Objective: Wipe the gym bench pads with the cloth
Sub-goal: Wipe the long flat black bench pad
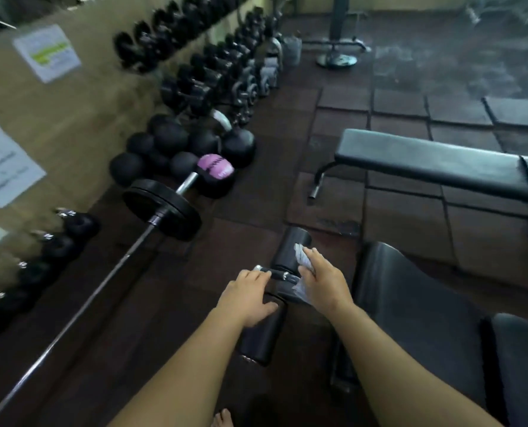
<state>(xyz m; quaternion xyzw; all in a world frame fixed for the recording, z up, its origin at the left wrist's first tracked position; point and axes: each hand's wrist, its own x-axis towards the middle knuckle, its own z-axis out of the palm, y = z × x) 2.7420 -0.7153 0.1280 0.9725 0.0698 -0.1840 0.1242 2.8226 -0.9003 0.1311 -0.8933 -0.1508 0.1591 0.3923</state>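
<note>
A black padded bench fills the lower right, with two black roller pads at its foot end. My right hand is closed around a pale crumpled cloth and presses it against the far roller pad. My left hand rests on the near roller pad, fingers reaching onto the small black handle bar between the rollers. Part of the cloth is hidden under my right palm.
A barbell with black plates lies on the floor to the left. Black balls and a pink one sit by the wall, below dumbbell racks. A second flat bench stands at the right. Dark rubber tiles cover the floor.
</note>
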